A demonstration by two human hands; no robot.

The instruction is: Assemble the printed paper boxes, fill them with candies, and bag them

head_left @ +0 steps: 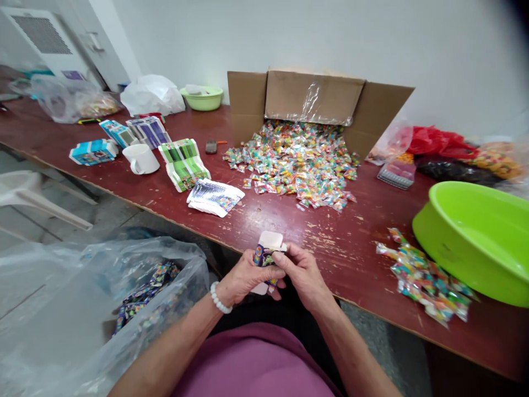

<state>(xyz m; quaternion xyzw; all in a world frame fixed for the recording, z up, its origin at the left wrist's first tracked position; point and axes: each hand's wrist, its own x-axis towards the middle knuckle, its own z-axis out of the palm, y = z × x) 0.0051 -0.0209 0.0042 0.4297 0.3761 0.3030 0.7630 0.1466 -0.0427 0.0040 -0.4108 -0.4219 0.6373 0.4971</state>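
Note:
Both hands grip a small purple printed carton (264, 257) at the table's front edge; its white end flaps stick out at top and bottom. My left hand (247, 275), with a white bead bracelet on the wrist, closes round its left side. On the right side, my right hand (301, 269) presses its thumb against the carton's face and top edge. Just beyond lies a fanned stack of flat purple-and-white cartons (215, 197). Farther back, a heap of wrapped candies (301, 160) spills from a cardboard box (314, 99). Whether the carton holds anything is hidden.
Green flat cartons (184, 164), a white mug (141, 159) and blue cartons (94, 151) stand left. A green basin (467, 237) sits right, beside loose candies (430, 281). A clear plastic bag (74, 292) with purple packets is below left. A white stool (28, 190) stands beyond.

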